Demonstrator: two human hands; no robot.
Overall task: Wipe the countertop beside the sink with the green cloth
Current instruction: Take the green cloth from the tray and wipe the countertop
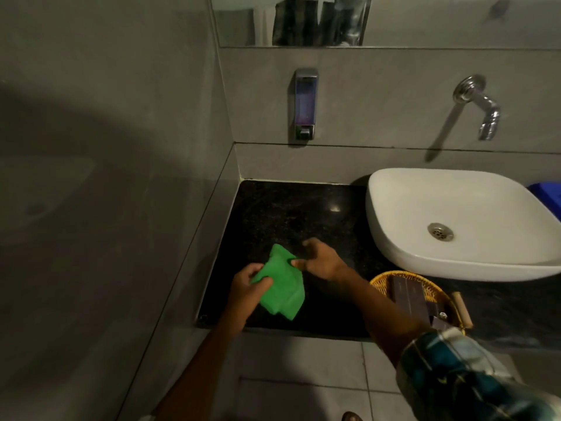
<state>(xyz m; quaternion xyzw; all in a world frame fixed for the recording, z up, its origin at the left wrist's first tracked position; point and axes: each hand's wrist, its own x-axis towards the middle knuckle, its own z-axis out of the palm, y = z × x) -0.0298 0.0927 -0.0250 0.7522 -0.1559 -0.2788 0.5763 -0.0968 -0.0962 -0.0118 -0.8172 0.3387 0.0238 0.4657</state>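
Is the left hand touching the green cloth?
Touching. The head view shows the left hand pinching the green cloth's left edge, thumb over the fabric.

Bare left forearm point(209, 354), right sleeve point(455, 378) plaid, teal and white

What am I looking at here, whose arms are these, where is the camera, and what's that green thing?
There is no machine here. A person wears a wide-angle camera on the head, so this one picture looks forward and down at their own two arms. The left hand and the right hand each have a grip on the green cloth, holding it bunched just over the black countertop. To the right stands a white sink, with a tap on the wall above it. A soap dispenser hangs on the wall behind the counter. A woven basket with dark boxes in it sits at the counter's front edge, partly hidden by the right arm.
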